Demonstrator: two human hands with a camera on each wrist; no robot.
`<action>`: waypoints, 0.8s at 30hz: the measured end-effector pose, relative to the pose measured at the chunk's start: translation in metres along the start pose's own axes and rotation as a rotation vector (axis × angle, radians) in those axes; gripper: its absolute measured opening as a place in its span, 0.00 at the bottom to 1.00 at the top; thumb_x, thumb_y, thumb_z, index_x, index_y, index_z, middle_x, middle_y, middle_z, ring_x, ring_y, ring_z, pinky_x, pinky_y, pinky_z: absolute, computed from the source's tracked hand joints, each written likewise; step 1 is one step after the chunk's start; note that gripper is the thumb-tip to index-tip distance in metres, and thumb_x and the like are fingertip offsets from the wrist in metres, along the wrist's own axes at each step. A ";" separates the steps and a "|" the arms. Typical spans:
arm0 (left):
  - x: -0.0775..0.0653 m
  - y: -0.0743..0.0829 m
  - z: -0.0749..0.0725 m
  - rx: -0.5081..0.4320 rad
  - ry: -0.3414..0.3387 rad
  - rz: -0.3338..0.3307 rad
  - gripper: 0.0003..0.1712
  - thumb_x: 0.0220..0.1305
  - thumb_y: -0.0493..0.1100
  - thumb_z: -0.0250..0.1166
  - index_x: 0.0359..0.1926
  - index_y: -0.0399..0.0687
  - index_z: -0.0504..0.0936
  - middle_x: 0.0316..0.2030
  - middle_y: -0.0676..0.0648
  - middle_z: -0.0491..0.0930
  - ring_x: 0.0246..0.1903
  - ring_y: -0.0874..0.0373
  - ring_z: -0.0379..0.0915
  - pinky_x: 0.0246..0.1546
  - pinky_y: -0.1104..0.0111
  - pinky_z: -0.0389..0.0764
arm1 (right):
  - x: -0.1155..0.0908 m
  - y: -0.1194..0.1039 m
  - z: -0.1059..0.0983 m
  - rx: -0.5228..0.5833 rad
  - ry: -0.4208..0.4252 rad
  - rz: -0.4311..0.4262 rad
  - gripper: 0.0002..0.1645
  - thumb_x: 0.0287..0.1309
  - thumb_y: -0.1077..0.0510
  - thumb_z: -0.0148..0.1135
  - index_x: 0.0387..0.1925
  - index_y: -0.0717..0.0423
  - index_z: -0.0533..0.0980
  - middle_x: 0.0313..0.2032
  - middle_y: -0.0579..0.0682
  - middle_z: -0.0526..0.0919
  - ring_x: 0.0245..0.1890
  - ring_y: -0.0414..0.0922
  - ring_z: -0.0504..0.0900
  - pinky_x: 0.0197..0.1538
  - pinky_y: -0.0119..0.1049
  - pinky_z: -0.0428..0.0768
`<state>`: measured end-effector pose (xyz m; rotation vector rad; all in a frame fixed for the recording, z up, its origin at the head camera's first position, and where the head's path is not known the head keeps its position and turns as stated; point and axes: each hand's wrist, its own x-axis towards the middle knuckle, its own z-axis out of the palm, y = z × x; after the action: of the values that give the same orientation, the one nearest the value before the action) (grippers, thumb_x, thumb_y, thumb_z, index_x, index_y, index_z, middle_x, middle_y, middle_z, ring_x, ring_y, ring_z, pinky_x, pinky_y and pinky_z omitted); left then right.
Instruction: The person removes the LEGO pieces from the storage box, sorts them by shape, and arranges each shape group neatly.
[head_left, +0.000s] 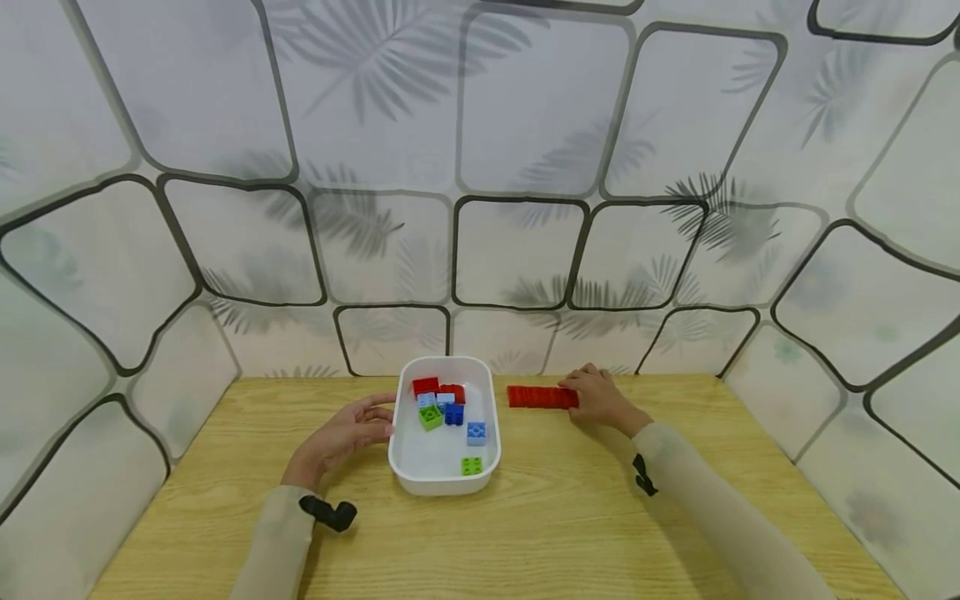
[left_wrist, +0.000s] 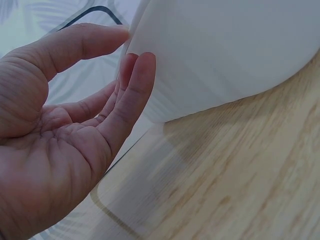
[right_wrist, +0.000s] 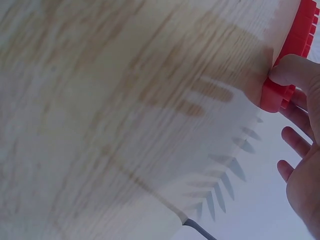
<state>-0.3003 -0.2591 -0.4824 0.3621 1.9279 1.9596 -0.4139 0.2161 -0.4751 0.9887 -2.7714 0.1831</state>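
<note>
A white plastic bin (head_left: 442,487) stands on the table with several toy building bricks inside. Among them are a red brick (head_left: 426,385), a dark blue brick (head_left: 453,414), a light blue brick (head_left: 476,432) and a green brick (head_left: 471,466). My left hand (head_left: 341,437) is at the bin's left side, its thumb and fingertips right at the outer wall (left_wrist: 215,55). To the right of the bin lies a row of red bricks (head_left: 536,397), side by side. My right hand (head_left: 600,398) pinches the brick at the row's right end (right_wrist: 275,96) between thumb and fingers.
The wooden table (head_left: 555,533) reaches back to a patterned cloth wall (head_left: 517,250), which also closes in both sides. A black band (head_left: 330,512) sits around the left sleeve, another (head_left: 643,475) around the right.
</note>
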 end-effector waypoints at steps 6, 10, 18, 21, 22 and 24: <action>0.002 -0.002 -0.001 0.000 0.001 0.005 0.43 0.71 0.34 0.63 0.78 0.33 0.50 0.53 0.46 0.77 0.50 0.62 0.78 0.53 0.70 0.84 | -0.003 -0.002 -0.008 0.040 0.027 -0.007 0.29 0.53 0.56 0.74 0.57 0.61 0.82 0.52 0.60 0.83 0.54 0.59 0.72 0.57 0.65 0.69; 0.002 -0.002 -0.001 -0.002 0.000 0.012 0.42 0.72 0.35 0.63 0.78 0.33 0.50 0.52 0.46 0.77 0.50 0.62 0.78 0.53 0.70 0.84 | -0.002 -0.005 -0.013 0.065 0.073 -0.022 0.28 0.54 0.54 0.76 0.56 0.61 0.82 0.51 0.59 0.83 0.52 0.58 0.72 0.56 0.64 0.70; -0.001 -0.002 -0.001 0.000 -0.018 0.032 0.42 0.73 0.34 0.61 0.78 0.32 0.48 0.52 0.46 0.77 0.50 0.61 0.79 0.53 0.70 0.84 | 0.013 -0.025 -0.026 0.136 0.158 -0.129 0.26 0.54 0.58 0.76 0.54 0.63 0.83 0.48 0.58 0.82 0.46 0.54 0.72 0.48 0.54 0.74; 0.000 -0.003 -0.001 0.001 -0.017 0.034 0.42 0.73 0.34 0.61 0.78 0.32 0.49 0.51 0.47 0.77 0.50 0.61 0.79 0.53 0.70 0.84 | 0.022 -0.037 -0.031 0.141 0.180 -0.164 0.27 0.53 0.58 0.76 0.55 0.62 0.83 0.49 0.58 0.82 0.46 0.54 0.72 0.48 0.53 0.73; 0.000 -0.002 -0.001 0.003 -0.018 0.035 0.42 0.73 0.34 0.61 0.78 0.32 0.49 0.51 0.47 0.77 0.50 0.61 0.79 0.53 0.70 0.84 | 0.026 -0.042 -0.033 0.139 0.188 -0.176 0.27 0.53 0.57 0.77 0.55 0.62 0.83 0.50 0.58 0.82 0.46 0.54 0.72 0.48 0.53 0.73; 0.001 -0.002 0.000 0.010 -0.018 0.036 0.42 0.73 0.34 0.61 0.78 0.32 0.49 0.52 0.47 0.77 0.50 0.61 0.78 0.53 0.70 0.84 | 0.033 -0.051 -0.035 0.145 0.211 -0.209 0.27 0.53 0.56 0.77 0.54 0.62 0.83 0.50 0.58 0.82 0.45 0.53 0.72 0.47 0.53 0.73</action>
<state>-0.3008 -0.2591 -0.4843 0.4186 1.9335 1.9623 -0.4015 0.1631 -0.4307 1.2097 -2.4742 0.4342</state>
